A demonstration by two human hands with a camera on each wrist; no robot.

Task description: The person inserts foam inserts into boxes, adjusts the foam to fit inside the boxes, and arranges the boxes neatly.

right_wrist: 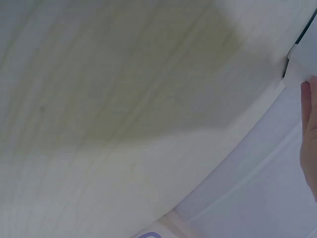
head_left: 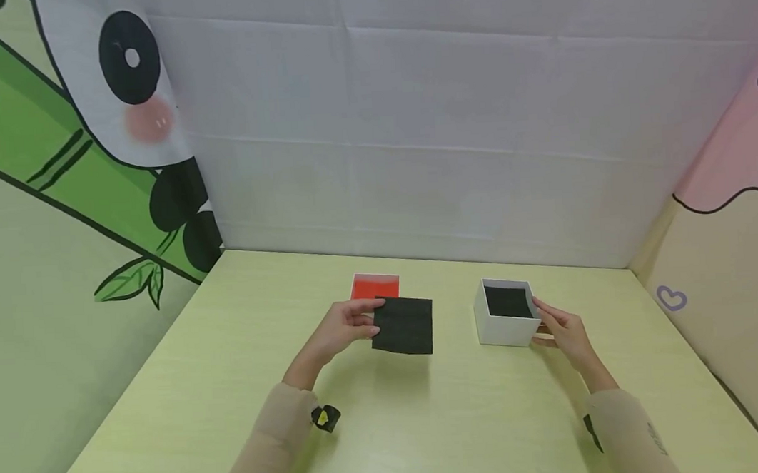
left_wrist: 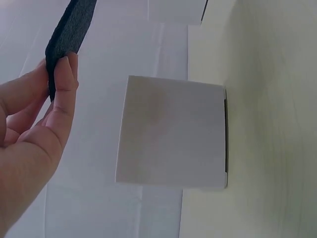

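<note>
My left hand (head_left: 351, 325) pinches a thin black square pad (head_left: 404, 328) by its left edge, with the thumb below and the fingers above. In the left wrist view the pad (left_wrist: 74, 29) is seen nearly edge-on. Behind the pad stands a white box with a red inside (head_left: 374, 288), partly hidden by the pad and hand. The same view shows the plain outer wall of a white box (left_wrist: 171, 131). My right hand (head_left: 567, 334) rests its extended fingers against the right side of another white box (head_left: 506, 333), which has black inside.
Both boxes stand on a pale yellow-green table (head_left: 389, 436). A white sheet wall (head_left: 412, 135) rises along its far edge. Printed side walls, with bamboo at left and a pink shape (head_left: 744, 146) at right, border it.
</note>
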